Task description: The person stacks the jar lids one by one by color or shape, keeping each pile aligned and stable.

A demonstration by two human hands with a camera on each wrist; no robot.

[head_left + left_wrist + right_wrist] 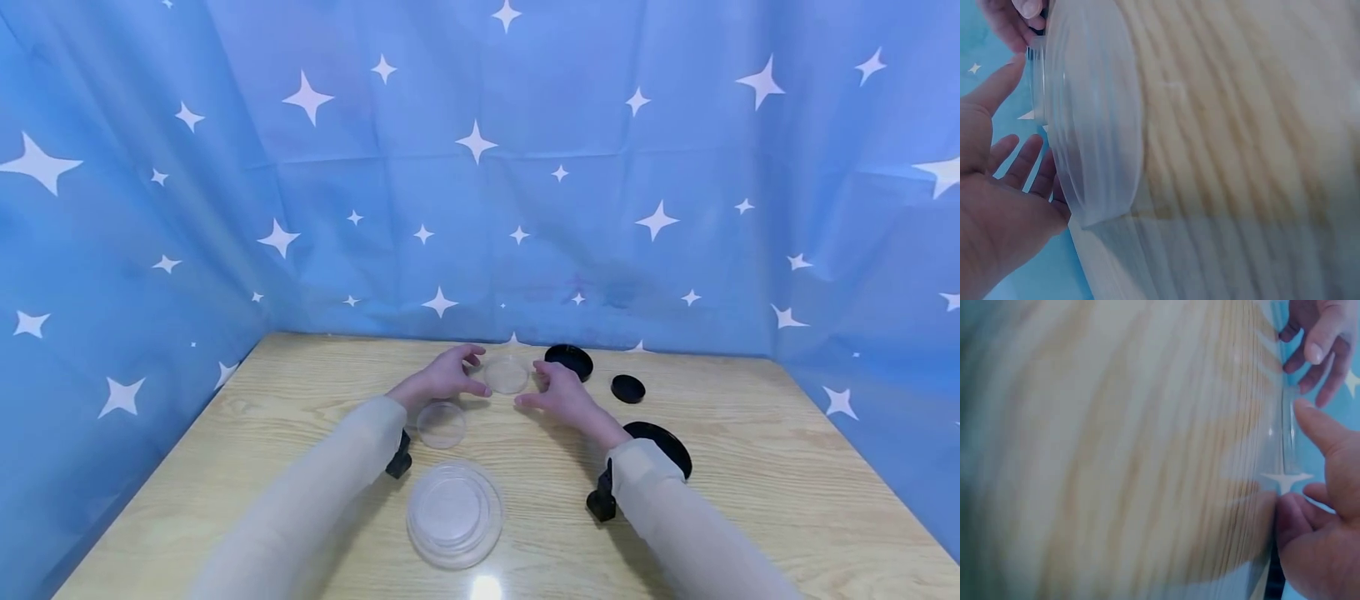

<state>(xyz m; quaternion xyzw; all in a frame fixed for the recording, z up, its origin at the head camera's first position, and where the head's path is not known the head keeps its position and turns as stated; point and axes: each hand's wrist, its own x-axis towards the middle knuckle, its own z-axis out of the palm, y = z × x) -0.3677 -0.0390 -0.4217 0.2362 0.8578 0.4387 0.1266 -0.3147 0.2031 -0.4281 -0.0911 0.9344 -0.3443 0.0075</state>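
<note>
A small clear round plastic container (507, 376) stands at the back of the table between the two hands. On its left side my left hand (450, 373) has its fingers spread, the thumb tip right at the rim. My right hand (558, 392) is on the opposite side, thumb and fingers apart and turned toward it. In the left wrist view the clear container (1039, 81) shows edge-on beyond a nearer, larger clear dish (1094, 119). The right wrist view has the container's thin wall (1289, 434) beside my right thumb and fingers.
Another clear round dish (441, 425) sits by my left wrist. Nearer lies a nested set of clear round dishes (455, 514). On the right are a black round lid (570, 362), a smaller black disc (628, 388) and a large black disc (663, 446) partly behind my right sleeve.
</note>
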